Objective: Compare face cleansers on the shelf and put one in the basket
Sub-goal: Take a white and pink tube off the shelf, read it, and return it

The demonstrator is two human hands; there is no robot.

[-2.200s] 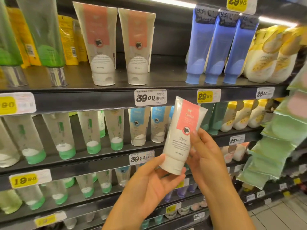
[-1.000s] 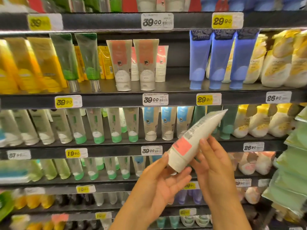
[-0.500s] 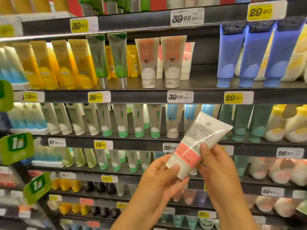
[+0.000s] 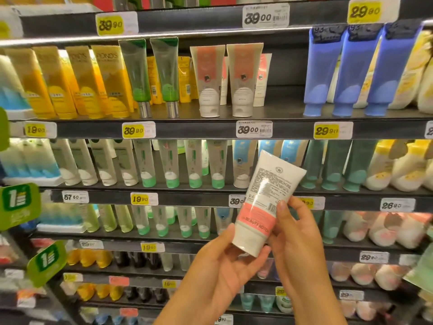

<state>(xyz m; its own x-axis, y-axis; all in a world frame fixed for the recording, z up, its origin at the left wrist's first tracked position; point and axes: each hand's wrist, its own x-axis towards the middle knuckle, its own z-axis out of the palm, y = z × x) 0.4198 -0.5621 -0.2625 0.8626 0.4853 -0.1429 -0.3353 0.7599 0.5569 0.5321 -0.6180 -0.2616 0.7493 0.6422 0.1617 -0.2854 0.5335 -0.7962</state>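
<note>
I hold a white face cleanser tube (image 4: pixel 264 202) with a coral band in front of the shelves, cap down, its printed back label facing me. My left hand (image 4: pixel 225 266) cups the cap end from below with thumb and fingers curled round it. My right hand (image 4: pixel 297 233) grips the tube's right side, thumb on the barcode. Two matching white and coral tubes (image 4: pixel 225 80) stand on the upper shelf. No basket is in view.
Dark shelves (image 4: pixel 187 130) with price tags run across the view. Yellow tubes (image 4: pixel 70 83) and green tubes (image 4: pixel 150 76) stand at upper left, blue tubes (image 4: pixel 351 71) at upper right, white and green tubes (image 4: pixel 171 165) on the middle shelf. Green promo tags (image 4: pixel 18 205) jut out at left.
The tube has been turned from its coral front to its printed back label. The view has panned left and pulled back from the shelf. Both hands kept hold of the tube.
</note>
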